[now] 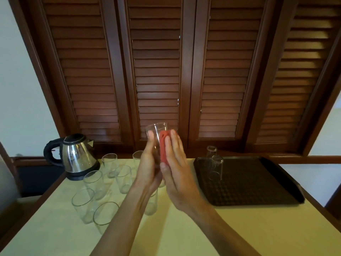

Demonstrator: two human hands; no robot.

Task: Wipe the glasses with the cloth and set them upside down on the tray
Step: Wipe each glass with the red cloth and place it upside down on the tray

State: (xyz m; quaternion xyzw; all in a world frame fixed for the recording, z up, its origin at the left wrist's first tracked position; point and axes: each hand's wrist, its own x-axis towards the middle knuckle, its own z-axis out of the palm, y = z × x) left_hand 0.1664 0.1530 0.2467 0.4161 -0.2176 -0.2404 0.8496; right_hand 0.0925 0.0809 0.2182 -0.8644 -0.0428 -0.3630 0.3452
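While a glass (156,137) is gripped mouth-up in the left hand (147,167) above the table (212,233), the cloth (163,148) is pressed to its side by the right hand's (177,172) straight fingers (174,145), evidently for wiping. Two glasses (215,163) are stood upside down on the tray (258,182) at three o'clock; unwiped glasses (96,183) are kept at nine o'clock.

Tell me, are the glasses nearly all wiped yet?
Not nearly. Two glasses stand upside down at the tray's far left corner, so those look done. The left hand holds one glass up while the right hand presses the red cloth against it. At least seven upright glasses wait on the table by the kettle.
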